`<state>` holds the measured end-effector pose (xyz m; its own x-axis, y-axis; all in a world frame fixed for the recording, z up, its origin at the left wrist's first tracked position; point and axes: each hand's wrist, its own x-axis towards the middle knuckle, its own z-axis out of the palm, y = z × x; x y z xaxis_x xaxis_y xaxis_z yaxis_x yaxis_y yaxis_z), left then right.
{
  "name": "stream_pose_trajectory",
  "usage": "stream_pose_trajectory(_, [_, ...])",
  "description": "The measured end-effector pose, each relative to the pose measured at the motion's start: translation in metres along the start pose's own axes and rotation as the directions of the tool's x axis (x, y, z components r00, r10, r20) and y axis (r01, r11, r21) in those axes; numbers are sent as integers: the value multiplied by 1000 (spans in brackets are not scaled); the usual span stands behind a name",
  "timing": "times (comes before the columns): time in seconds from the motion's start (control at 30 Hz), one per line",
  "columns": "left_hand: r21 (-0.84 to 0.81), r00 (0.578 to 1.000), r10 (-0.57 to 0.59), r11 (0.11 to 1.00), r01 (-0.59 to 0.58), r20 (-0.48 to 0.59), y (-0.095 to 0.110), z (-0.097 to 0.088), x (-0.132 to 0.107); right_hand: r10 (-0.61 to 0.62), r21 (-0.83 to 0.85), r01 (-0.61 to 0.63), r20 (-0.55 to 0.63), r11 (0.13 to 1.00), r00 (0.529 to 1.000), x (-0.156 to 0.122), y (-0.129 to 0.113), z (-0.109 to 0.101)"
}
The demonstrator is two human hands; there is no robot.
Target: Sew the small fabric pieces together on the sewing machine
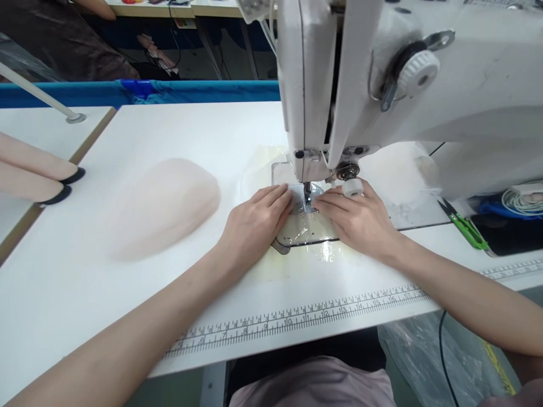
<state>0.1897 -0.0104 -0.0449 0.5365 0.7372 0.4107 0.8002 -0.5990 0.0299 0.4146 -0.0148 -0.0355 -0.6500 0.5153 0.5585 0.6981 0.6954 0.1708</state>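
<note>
Both hands flat and open, left hand (254,217) and right hand (354,217) pinning clear film (305,229) at the sewing machine (322,85) needle, seam looks barely started, pale fabric pile (163,206) sits untouched to the left.

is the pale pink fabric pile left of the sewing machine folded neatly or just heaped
Heaped. The pink fabric lies as a soft rounded mound on the table, with no visible creases or squared edges. Neither hand touches it.

White table (178,133) bears sewing machine (382,85), pink fabric (163,206).
</note>
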Motion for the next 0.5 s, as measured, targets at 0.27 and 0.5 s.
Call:
stream_pose_trajectory(0.27, [-146, 926, -154, 966, 215, 345, -10, -58, 3, 84, 507, -162, 174, 846, 981, 7, -13, -13])
stream_pose_trajectory(0.5, [-526, 783, -26, 727, 442, 622, -32, -125, -14, -53, 763, -646, 647, 33, 761, 65, -47, -37])
